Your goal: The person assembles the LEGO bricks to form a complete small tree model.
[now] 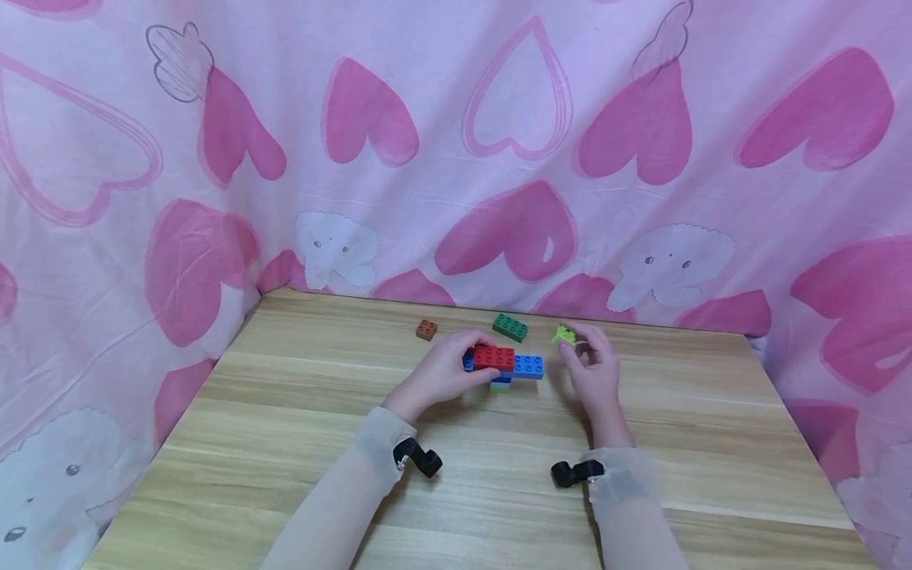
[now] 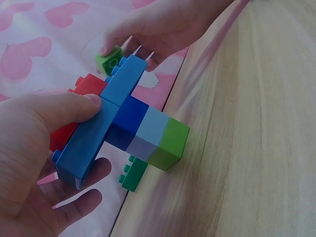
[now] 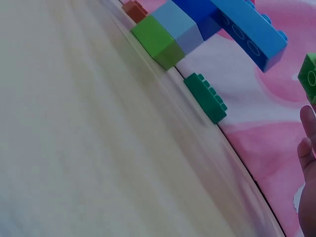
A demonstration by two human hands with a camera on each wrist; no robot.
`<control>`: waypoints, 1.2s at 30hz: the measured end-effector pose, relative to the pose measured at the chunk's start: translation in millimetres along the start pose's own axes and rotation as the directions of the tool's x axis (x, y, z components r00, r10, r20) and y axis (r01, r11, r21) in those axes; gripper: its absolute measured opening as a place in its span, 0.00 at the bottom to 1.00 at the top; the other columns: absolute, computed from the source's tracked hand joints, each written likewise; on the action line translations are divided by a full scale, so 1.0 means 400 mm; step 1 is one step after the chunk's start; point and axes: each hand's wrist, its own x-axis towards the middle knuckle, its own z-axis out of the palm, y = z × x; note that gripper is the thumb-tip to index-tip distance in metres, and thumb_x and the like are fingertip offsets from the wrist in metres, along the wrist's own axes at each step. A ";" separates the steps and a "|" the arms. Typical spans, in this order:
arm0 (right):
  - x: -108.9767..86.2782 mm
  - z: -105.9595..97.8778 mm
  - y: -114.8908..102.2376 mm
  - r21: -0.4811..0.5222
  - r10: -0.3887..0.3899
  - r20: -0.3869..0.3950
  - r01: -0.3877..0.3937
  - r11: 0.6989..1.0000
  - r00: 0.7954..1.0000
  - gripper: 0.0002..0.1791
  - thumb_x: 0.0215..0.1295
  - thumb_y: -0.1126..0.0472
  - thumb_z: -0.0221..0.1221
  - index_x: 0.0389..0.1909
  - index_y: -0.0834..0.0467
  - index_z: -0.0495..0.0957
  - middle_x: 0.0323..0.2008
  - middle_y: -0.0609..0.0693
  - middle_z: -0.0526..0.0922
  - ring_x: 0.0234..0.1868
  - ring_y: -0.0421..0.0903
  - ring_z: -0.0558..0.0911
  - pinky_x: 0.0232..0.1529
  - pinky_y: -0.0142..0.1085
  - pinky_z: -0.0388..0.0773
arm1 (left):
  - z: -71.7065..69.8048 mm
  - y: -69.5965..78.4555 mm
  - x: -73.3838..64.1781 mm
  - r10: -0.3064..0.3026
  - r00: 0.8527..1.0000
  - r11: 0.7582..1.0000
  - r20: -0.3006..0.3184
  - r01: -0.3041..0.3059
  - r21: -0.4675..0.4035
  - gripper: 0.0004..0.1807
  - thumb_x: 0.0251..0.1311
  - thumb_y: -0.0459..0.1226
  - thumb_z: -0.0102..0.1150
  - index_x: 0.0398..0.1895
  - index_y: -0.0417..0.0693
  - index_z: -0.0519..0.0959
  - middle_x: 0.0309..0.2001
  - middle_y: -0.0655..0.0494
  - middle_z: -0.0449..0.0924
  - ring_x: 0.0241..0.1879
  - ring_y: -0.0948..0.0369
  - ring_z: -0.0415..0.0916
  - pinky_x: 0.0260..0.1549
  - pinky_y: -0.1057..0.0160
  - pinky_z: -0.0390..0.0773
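In the head view my left hand (image 1: 438, 372) grips a built piece of toy building bricks. Its top is a red brick (image 1: 493, 358) fixed on a row of blue bricks (image 1: 529, 366). Beneath that row, a dark blue brick (image 2: 129, 121), a light blue brick (image 2: 147, 136) and a lime green brick (image 2: 170, 145) form a stem. The left thumb lies along the side of the row in the left wrist view. Farther right, my right hand (image 1: 597, 376) pinches a small lime green brick (image 1: 564, 336) between thumb and fingers, apart from the built piece.
Toward the back edge of the wooden table (image 1: 299, 443) lie a dark green brick (image 1: 510, 327) and a brown brick (image 1: 426, 329). A pink curtain with hearts (image 1: 370, 111) hangs behind the table and along its sides.
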 end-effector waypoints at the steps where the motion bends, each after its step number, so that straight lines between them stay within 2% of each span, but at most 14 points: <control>1: -0.001 0.003 0.000 -0.005 -0.009 0.008 0.009 1.000 1.000 0.20 0.71 0.78 0.66 0.62 0.70 0.83 0.54 0.54 0.81 0.48 0.42 0.77 0.49 0.26 0.75 | 0.000 -0.001 0.000 0.003 1.000 1.000 0.000 -0.003 -0.001 0.21 0.69 0.47 0.76 0.62 0.61 0.82 0.54 0.65 0.84 0.50 0.63 0.78 0.51 0.62 0.83; 5: -0.004 0.016 -0.001 0.014 -0.054 0.062 0.053 0.998 0.997 0.18 0.72 0.78 0.65 0.61 0.70 0.84 0.54 0.58 0.82 0.47 0.41 0.77 0.49 0.27 0.75 | 0.001 -0.003 0.000 0.007 1.000 1.000 0.001 -0.007 -0.002 0.20 0.70 0.47 0.76 0.61 0.61 0.82 0.53 0.66 0.84 0.49 0.63 0.78 0.50 0.63 0.83; 8: -0.007 0.028 -0.005 0.039 -0.087 0.131 0.082 0.996 0.988 0.18 0.72 0.77 0.65 0.61 0.70 0.84 0.55 0.61 0.83 0.48 0.44 0.76 0.48 0.29 0.74 | 0.001 -0.004 0.002 0.011 1.000 1.000 0.002 -0.011 -0.004 0.20 0.70 0.48 0.76 0.62 0.60 0.82 0.53 0.66 0.84 0.49 0.63 0.79 0.50 0.62 0.83; 13: -0.015 0.048 -0.011 0.057 -0.130 0.272 0.119 0.991 0.953 0.18 0.73 0.76 0.66 0.61 0.67 0.85 0.56 0.62 0.83 0.47 0.46 0.74 0.49 0.31 0.73 | 0.000 -0.004 0.004 0.023 1.000 1.000 0.003 -0.023 -0.003 0.21 0.70 0.48 0.75 0.62 0.60 0.82 0.54 0.65 0.84 0.49 0.64 0.79 0.51 0.62 0.83; 16: -0.019 0.056 -0.006 0.082 -0.157 0.325 0.138 0.987 0.933 0.18 0.71 0.78 0.66 0.59 0.67 0.86 0.55 0.63 0.83 0.45 0.46 0.74 0.48 0.31 0.73 | 0.000 -0.005 0.004 0.025 1.000 1.000 0.004 -0.025 -0.004 0.21 0.71 0.48 0.75 0.62 0.59 0.82 0.53 0.64 0.84 0.49 0.64 0.79 0.50 0.62 0.83; 21: -0.023 0.056 0.006 0.092 -0.158 0.357 0.134 0.987 0.921 0.19 0.69 0.79 0.66 0.59 0.66 0.86 0.54 0.61 0.82 0.47 0.45 0.75 0.49 0.31 0.74 | 0.000 -0.005 0.002 0.020 1.000 1.000 0.005 -0.020 -0.010 0.20 0.70 0.47 0.75 0.61 0.59 0.82 0.52 0.65 0.84 0.48 0.63 0.79 0.48 0.63 0.84; 28: -0.021 0.055 0.001 0.128 -0.140 0.413 0.095 0.987 0.900 0.20 0.69 0.79 0.66 0.61 0.67 0.84 0.57 0.63 0.80 0.54 0.46 0.79 0.57 0.28 0.81 | 0.001 -0.006 0.003 0.035 0.999 0.999 0.001 -0.035 -0.007 0.20 0.70 0.47 0.76 0.61 0.59 0.82 0.51 0.65 0.84 0.46 0.63 0.79 0.47 0.63 0.83; 36: -0.021 0.052 0.003 0.148 -0.122 0.436 0.063 0.987 0.891 0.20 0.69 0.79 0.67 0.61 0.68 0.84 0.57 0.59 0.80 0.58 0.46 0.80 0.61 0.31 0.81 | 0.001 -0.004 0.003 0.043 0.999 0.999 -0.005 -0.043 -0.005 0.20 0.70 0.46 0.76 0.61 0.58 0.82 0.52 0.63 0.84 0.47 0.63 0.79 0.47 0.62 0.83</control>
